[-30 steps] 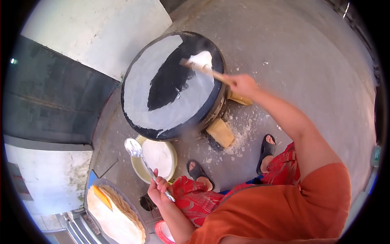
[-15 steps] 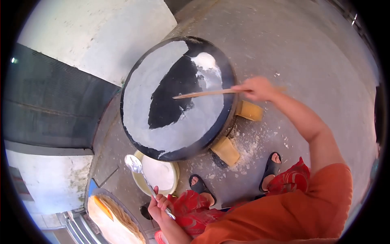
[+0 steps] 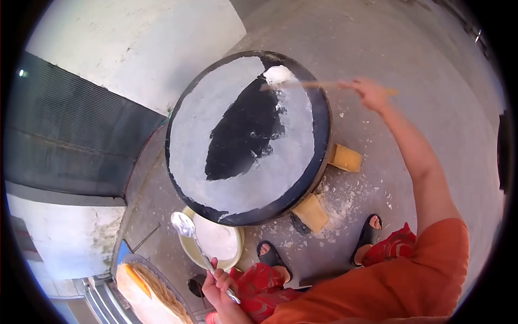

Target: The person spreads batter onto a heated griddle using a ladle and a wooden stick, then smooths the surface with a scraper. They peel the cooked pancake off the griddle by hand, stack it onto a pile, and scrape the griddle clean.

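My right hand (image 3: 370, 94) grips a thin wooden stick (image 3: 318, 85), blurred by motion, whose far end reaches over the upper right of a large round black griddle (image 3: 320, 121). Pale batter (image 3: 189, 135) coats the griddle in a broad ring around a bare dark middle. Near the stick's far end lies a thick white lump of batter (image 3: 278, 74). The fingers of my left hand (image 3: 218, 283) are closed on the handle of a metal ladle (image 3: 185, 225). Its bowl hangs over the left rim of a bucket of white batter (image 3: 216, 237), below the griddle.
Two yellow blocks (image 3: 346, 159) (image 3: 312, 213) stand at the griddle's lower right edge, with pale flakes scattered on the floor. A stack of thin flatbreads (image 3: 145, 302) lies at the lower left. A white wall (image 3: 145, 48) borders the upper left.
My right hand and the stick have moved up and to the right, towards the batter lump. Batter now covers more of the griddle's right side. The whole view has shifted slightly.
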A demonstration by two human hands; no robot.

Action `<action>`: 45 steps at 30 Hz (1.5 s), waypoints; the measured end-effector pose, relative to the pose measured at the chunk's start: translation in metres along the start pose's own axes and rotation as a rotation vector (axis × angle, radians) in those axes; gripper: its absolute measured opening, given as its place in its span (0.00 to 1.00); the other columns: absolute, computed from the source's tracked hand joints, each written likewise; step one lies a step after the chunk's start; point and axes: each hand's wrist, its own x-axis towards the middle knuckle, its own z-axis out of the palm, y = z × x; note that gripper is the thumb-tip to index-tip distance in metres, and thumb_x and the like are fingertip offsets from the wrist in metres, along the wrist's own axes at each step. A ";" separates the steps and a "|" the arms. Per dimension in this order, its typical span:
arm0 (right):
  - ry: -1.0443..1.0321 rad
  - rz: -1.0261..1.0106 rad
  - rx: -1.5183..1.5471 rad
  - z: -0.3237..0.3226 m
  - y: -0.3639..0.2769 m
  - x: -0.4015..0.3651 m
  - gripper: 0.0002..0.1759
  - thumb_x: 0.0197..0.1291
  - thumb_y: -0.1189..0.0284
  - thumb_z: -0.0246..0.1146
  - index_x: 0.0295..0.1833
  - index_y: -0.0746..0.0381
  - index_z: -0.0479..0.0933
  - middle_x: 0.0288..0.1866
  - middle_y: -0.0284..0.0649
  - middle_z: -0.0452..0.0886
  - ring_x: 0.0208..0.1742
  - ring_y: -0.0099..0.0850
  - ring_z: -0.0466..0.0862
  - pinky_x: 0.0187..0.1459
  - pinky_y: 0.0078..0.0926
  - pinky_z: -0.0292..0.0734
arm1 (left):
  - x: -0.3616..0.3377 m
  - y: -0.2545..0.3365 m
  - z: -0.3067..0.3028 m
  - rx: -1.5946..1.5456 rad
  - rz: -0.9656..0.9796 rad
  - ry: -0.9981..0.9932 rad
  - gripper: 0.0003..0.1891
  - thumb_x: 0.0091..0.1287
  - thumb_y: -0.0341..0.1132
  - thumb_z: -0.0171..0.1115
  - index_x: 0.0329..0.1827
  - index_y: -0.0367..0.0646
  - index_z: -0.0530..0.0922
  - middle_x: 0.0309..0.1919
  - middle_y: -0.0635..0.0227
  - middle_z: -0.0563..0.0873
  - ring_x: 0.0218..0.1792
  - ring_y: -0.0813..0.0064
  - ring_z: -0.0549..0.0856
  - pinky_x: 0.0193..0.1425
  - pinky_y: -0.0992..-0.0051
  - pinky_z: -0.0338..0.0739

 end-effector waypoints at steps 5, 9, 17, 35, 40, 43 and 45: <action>0.245 -0.017 -0.314 0.024 -0.038 0.083 0.28 0.52 0.78 0.48 0.58 0.41 0.67 0.42 0.43 0.73 0.44 0.40 0.76 0.42 0.33 0.73 | 0.002 -0.004 0.007 0.032 0.032 -0.006 0.19 0.67 0.36 0.37 0.54 0.31 0.67 0.22 0.65 0.70 0.17 0.78 0.66 0.18 0.79 0.62; 0.117 0.110 -0.206 0.036 -0.101 0.118 0.18 0.58 0.71 0.46 0.55 0.52 0.68 0.46 0.46 0.74 0.47 0.43 0.76 0.46 0.38 0.72 | 0.003 -0.004 0.007 0.018 -0.001 -0.007 0.19 0.67 0.35 0.37 0.54 0.31 0.66 0.22 0.64 0.71 0.17 0.77 0.66 0.18 0.79 0.62; 0.179 0.373 0.488 0.030 -0.086 0.038 0.16 0.57 0.72 0.49 0.51 0.54 0.74 0.32 0.43 0.80 0.34 0.32 0.81 0.37 0.26 0.73 | -0.005 0.003 -0.004 0.020 -0.033 -0.074 0.19 0.66 0.33 0.38 0.55 0.30 0.66 0.23 0.62 0.72 0.16 0.76 0.67 0.17 0.79 0.62; 0.286 0.614 0.275 0.031 -0.160 -0.023 0.17 0.58 0.64 0.45 0.49 0.48 0.76 0.50 0.43 0.75 0.51 0.39 0.75 0.49 0.32 0.70 | -0.032 0.017 -0.022 -0.003 -0.052 -0.122 0.18 0.66 0.35 0.39 0.52 0.32 0.67 0.21 0.64 0.71 0.16 0.78 0.66 0.16 0.81 0.61; 0.208 0.535 0.465 0.086 -0.157 -0.020 0.17 0.59 0.63 0.46 0.50 0.48 0.75 0.50 0.41 0.75 0.51 0.39 0.75 0.51 0.31 0.69 | -0.036 0.015 -0.024 0.094 0.010 -0.132 0.17 0.66 0.33 0.40 0.52 0.30 0.66 0.21 0.67 0.70 0.16 0.80 0.66 0.16 0.82 0.62; 0.017 0.357 0.393 0.095 -0.198 0.004 0.16 0.58 0.63 0.48 0.50 0.48 0.75 0.48 0.42 0.76 0.50 0.39 0.76 0.49 0.33 0.70 | -0.034 0.019 -0.024 0.055 -0.017 -0.136 0.17 0.66 0.33 0.40 0.52 0.30 0.66 0.21 0.67 0.69 0.16 0.81 0.66 0.15 0.83 0.61; 0.069 0.421 0.405 0.081 -0.204 0.013 0.16 0.57 0.64 0.49 0.49 0.48 0.75 0.47 0.42 0.77 0.48 0.39 0.76 0.48 0.33 0.70 | -0.032 0.023 -0.029 0.022 -0.063 -0.140 0.18 0.67 0.36 0.39 0.53 0.33 0.66 0.21 0.65 0.69 0.16 0.79 0.65 0.16 0.81 0.60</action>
